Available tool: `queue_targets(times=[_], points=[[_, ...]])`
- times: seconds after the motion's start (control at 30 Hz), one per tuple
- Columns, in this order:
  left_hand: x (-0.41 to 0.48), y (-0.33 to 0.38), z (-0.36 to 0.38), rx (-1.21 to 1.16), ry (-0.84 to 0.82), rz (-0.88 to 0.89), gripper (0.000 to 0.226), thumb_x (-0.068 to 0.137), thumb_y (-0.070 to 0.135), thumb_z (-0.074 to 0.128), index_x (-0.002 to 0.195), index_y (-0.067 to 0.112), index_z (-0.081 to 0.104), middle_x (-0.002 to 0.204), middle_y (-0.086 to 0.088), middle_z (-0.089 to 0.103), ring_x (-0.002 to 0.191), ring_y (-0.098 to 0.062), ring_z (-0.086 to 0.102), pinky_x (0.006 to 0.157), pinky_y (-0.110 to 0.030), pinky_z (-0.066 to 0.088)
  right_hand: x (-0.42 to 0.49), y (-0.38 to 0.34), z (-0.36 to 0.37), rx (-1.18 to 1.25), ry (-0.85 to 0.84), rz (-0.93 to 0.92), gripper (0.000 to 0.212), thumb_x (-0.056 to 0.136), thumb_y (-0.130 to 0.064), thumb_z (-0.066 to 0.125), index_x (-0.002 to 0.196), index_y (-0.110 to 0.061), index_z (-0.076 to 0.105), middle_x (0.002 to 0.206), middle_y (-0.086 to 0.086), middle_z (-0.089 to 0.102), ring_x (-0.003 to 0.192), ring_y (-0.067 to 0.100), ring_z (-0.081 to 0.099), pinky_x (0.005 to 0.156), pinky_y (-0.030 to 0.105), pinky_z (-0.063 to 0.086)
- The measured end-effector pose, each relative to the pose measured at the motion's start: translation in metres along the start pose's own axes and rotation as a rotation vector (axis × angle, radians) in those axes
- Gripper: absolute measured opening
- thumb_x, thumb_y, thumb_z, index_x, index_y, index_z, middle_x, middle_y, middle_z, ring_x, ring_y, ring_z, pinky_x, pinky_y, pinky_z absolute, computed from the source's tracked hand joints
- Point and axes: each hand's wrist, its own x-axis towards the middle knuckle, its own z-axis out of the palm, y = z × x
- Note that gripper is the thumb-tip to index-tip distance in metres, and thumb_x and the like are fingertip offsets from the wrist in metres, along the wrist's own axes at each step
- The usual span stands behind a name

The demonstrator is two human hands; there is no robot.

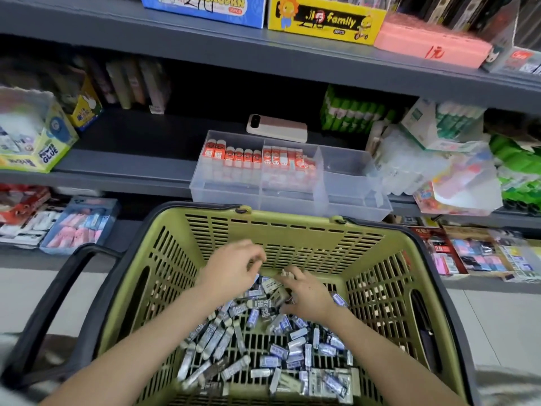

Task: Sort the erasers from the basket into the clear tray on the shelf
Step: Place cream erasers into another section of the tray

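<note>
An olive-green basket (295, 222) stands below the shelf, with several grey, black and white wrapped erasers (263, 341) piled on its floor. Both hands are inside it, over the far end of the pile. My left hand (231, 266) hovers with fingers curled toward the thumb, and I cannot see whether it holds anything. My right hand (307, 293) lies on the pile and grips a few erasers, one white end poking out above the fingers. The clear tray (354, 200) sits on the shelf edge behind the basket. Its left and middle compartments hold red-and-white erasers (248, 156); the right one is bare.
A phone (276, 127) lies on the shelf behind the tray. Glue boxes (44, 142) stand at the left, and green glue sticks and a plastic-wrapped pack (456, 177) crowd the right. The basket's black handles (58, 294) hang down at its sides. Lower shelves hold more stationery.
</note>
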Motion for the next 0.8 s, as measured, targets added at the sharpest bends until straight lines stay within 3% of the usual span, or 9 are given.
queue_targets(times=[0.1,0.2,0.37,0.57,0.67,0.8], points=[[-0.012,-0.007,0.037,0.066,-0.243,-0.059,0.025,0.091,0.033,0.058,0.115,0.024,0.063,0.114,0.006,0.060,0.108,-0.013,0.052,0.093,-0.026,0.040,0.006,-0.001,0.009,-0.018,0.025,0.005,0.075,0.079,-0.047,0.066,0.143,-0.030,0.031,0.147,-0.004,0.027,0.122,0.025,0.037,0.098,0.040,0.040],[-0.014,-0.015,0.067,0.018,-0.386,-0.199,0.045,0.091,0.036,0.059,0.132,0.022,0.051,0.134,0.000,0.052,0.124,-0.020,0.045,0.103,-0.033,0.036,0.010,0.000,0.012,0.040,0.036,-0.011,0.072,0.080,-0.045,0.067,0.142,-0.031,0.033,0.145,-0.006,0.029,0.117,0.026,0.039,0.095,0.040,0.042],[-0.004,-0.015,0.104,0.167,-0.377,-0.190,0.069,0.083,0.050,0.064,0.143,0.029,0.036,0.132,0.000,0.046,0.123,-0.019,0.037,0.101,-0.031,0.032,0.009,0.004,0.013,0.325,0.027,0.085,0.069,0.075,-0.028,0.076,0.136,-0.021,0.046,0.122,0.006,0.040,0.104,0.024,0.052,0.091,0.030,0.043],[0.011,-0.007,0.124,0.239,-0.340,-0.122,0.071,0.075,0.062,0.064,0.135,0.029,0.045,0.120,0.003,0.045,0.112,-0.017,0.036,0.094,-0.032,0.027,-0.006,0.021,0.011,0.651,0.124,0.212,0.046,0.077,-0.002,0.071,0.119,-0.015,0.059,0.110,0.004,0.045,0.082,0.009,0.049,0.067,0.002,0.039],[0.017,-0.009,0.129,0.216,-0.361,-0.133,0.068,0.074,0.062,0.065,0.128,0.024,0.049,0.118,0.002,0.048,0.110,-0.017,0.039,0.096,-0.032,0.031,-0.014,0.031,0.005,0.822,0.202,0.312,0.033,0.081,0.008,0.061,0.105,-0.014,0.062,0.114,0.006,0.049,0.078,0.011,0.055,0.062,0.008,0.048],[0.019,-0.014,0.132,0.218,-0.408,-0.062,0.067,0.075,0.060,0.066,0.119,0.013,0.049,0.116,-0.001,0.048,0.107,-0.018,0.040,0.095,-0.029,0.033,-0.024,0.041,0.006,0.892,0.169,0.404,0.027,0.083,0.004,0.062,0.103,-0.014,0.062,0.117,0.007,0.049,0.075,0.019,0.061,0.057,0.023,0.055]])
